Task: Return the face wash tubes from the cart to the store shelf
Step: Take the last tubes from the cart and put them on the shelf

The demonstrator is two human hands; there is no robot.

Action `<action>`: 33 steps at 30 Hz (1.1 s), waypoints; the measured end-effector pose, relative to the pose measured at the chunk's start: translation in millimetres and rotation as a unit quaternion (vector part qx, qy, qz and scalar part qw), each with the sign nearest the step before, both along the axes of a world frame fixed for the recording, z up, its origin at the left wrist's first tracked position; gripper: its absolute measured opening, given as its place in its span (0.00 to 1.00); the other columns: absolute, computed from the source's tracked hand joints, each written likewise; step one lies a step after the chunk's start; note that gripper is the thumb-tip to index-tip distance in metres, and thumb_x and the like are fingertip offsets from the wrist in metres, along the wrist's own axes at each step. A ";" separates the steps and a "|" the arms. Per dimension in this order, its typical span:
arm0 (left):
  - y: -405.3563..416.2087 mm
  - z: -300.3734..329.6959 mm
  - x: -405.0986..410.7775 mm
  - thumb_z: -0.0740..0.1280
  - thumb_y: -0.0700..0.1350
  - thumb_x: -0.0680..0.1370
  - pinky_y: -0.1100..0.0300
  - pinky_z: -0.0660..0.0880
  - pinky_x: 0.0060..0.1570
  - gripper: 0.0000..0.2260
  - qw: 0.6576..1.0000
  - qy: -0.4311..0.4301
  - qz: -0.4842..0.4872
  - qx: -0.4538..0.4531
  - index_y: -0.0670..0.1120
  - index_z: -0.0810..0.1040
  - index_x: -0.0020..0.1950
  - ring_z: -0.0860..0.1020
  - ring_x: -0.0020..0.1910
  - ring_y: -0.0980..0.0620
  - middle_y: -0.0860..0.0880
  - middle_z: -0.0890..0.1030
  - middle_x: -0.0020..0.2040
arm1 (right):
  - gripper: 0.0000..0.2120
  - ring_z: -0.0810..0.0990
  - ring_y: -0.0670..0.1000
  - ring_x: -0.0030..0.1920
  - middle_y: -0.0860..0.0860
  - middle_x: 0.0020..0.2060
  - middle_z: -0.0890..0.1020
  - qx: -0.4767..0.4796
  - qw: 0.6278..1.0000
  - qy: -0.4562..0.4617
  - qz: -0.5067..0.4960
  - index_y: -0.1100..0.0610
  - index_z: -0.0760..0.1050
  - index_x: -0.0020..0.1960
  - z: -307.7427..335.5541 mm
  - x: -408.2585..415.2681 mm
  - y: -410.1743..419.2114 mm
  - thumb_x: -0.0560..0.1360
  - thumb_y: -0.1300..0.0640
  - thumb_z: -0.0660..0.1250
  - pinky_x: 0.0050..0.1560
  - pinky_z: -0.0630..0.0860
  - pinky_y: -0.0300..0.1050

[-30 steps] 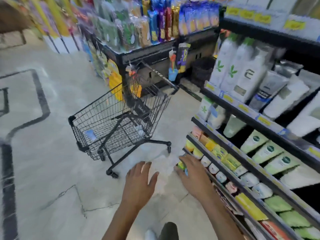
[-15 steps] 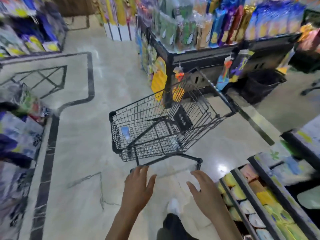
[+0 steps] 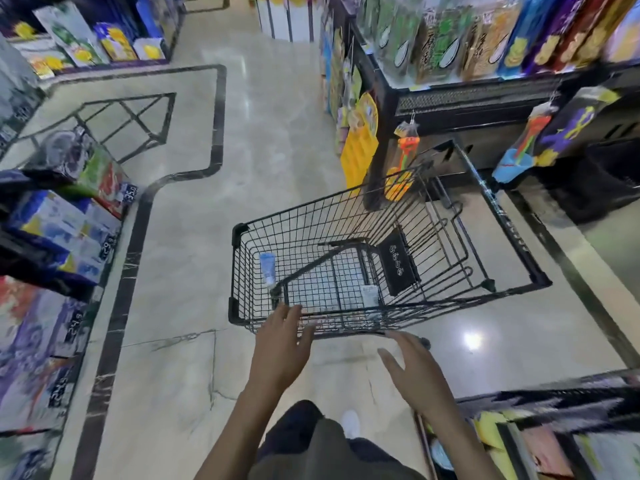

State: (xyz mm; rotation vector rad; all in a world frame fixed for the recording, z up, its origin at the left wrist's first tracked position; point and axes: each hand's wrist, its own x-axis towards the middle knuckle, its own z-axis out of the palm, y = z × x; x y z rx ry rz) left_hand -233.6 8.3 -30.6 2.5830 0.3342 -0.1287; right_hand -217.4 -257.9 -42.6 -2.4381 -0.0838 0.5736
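Head view, looking down an aisle onto a black wire cart [image 3: 381,271] standing on the pale tiled floor [image 3: 194,271]. Both hands are empty, fingers spread and relaxed.

Left hand [image 3: 282,344]: palm down, fingertips over the near rim of the cart basket. Cannot tell whether they touch the wire or hover just above it. Judgement: this hand leads the reach because it is nearer the tube.

Right hand [image 3: 414,370]: palm down, fingers splayed, just short of the cart's near edge, apart from the wire. Judgement: held free for balance, or ready for a second pick.

1 blue face wash tube [image 3: 267,268] lies inside the basket against the left wall, near the front-left corner, long axis roughly along that wall. It rests on the basket floor, so a hand must go down past the rim to get it. A small white item [image 3: 369,294] lies further right on the basket floor; too blurred to identify.

Store shelf [image 3: 540,441] sits at lower right, beside the right forearm, its contents smeared by motion blur. Cart and shelf are near each other, which should keep the carry short.

Step in hand, by judgement: reaching in for the blue tube; at least 1 tube is not yet returned.
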 end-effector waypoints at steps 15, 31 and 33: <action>65.8 -113.7 113.1 0.60 0.58 0.82 0.47 0.74 0.61 0.19 0.987 0.138 0.066 -0.042 0.48 0.75 0.68 0.75 0.63 0.45 0.46 0.78 0.64 | 0.21 0.77 0.57 0.66 0.52 0.71 0.76 -0.095 0.988 0.123 0.013 0.51 0.71 0.74 -109.4 218.6 86.8 0.83 0.45 0.63 0.49 0.65 0.44; 155.3 -363.5 273.7 0.72 0.47 0.78 0.39 0.73 0.66 0.29 0.936 0.200 0.281 -0.066 0.40 0.65 0.75 0.72 0.66 0.37 0.37 0.72 0.68 | 0.25 0.78 0.63 0.61 0.59 0.62 0.78 -0.185 0.952 0.232 -0.080 0.59 0.69 0.70 -356.2 289.1 73.8 0.80 0.47 0.69 0.50 0.67 0.51; 160.7 -386.3 278.7 0.72 0.49 0.78 0.41 0.68 0.71 0.34 0.937 0.195 0.288 -0.042 0.39 0.61 0.78 0.69 0.71 0.36 0.36 0.70 0.72 | 0.24 0.80 0.65 0.58 0.60 0.59 0.79 -0.182 0.954 0.222 -0.089 0.60 0.70 0.67 -379.6 288.9 71.8 0.78 0.48 0.72 0.53 0.76 0.54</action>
